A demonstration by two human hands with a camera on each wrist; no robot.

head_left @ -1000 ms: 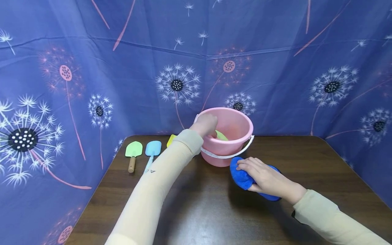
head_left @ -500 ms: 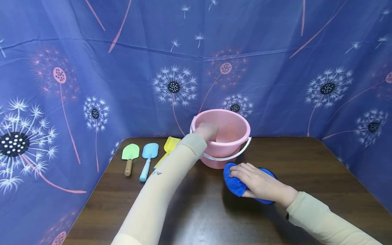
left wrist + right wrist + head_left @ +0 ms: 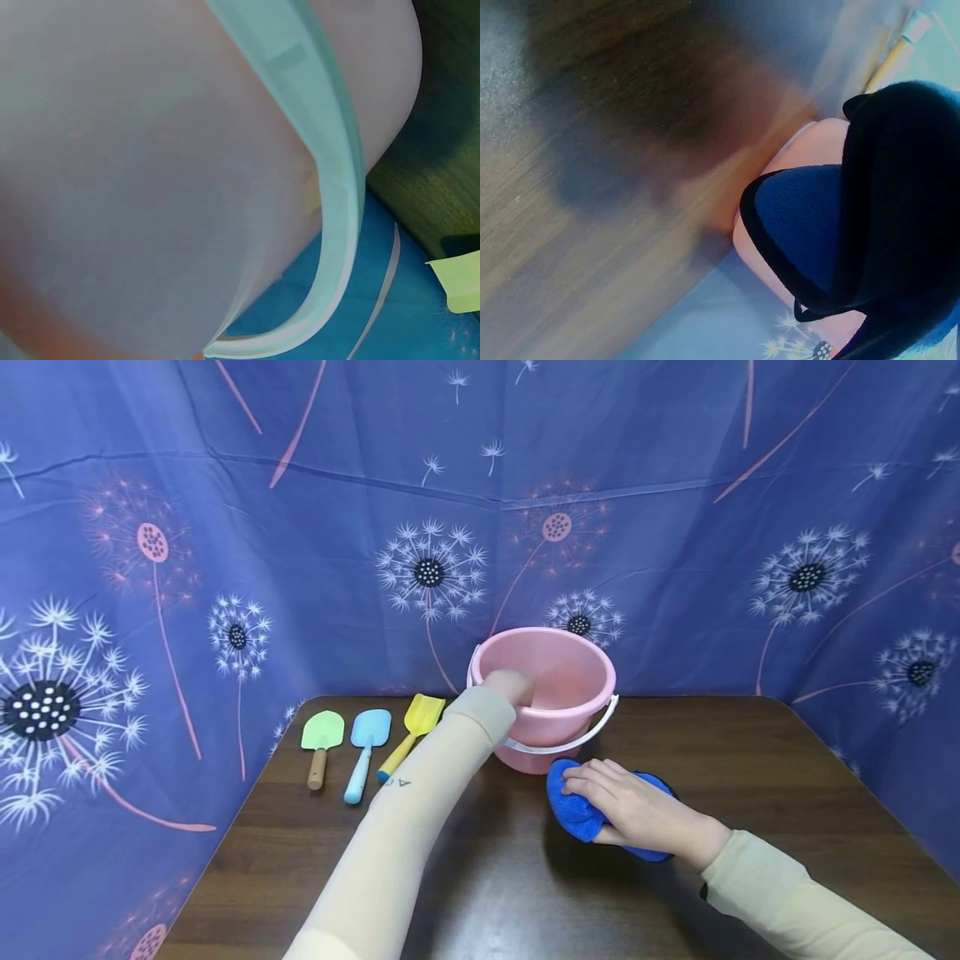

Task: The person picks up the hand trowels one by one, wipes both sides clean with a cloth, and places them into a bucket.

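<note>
My left hand (image 3: 510, 683) reaches over the near left rim into a pink bucket (image 3: 551, 726). Its fingers are hidden inside, so what they hold cannot be seen. The bucket's pale handle (image 3: 341, 180) crosses the left wrist view and hangs down at the front. To the right of the bucket, my right hand (image 3: 626, 806) grips a folded blue cloth (image 3: 573, 806), fingers on top and thumb below. In the right wrist view the cloth (image 3: 799, 221) shows a black edging and partly covers the bucket.
Left of the bucket, three toy shovels lie in a row on the brown table (image 3: 750, 760): a green one (image 3: 323, 731) with a wooden handle, a blue one (image 3: 370, 727) and a yellow one (image 3: 422, 715). A blue dandelion-print curtain (image 3: 660, 568) hangs behind the table.
My left hand has sunk deeper into the bucket, and the green thing seen beside it there is out of sight. My right hand has shifted slightly left in view with the cloth.
</note>
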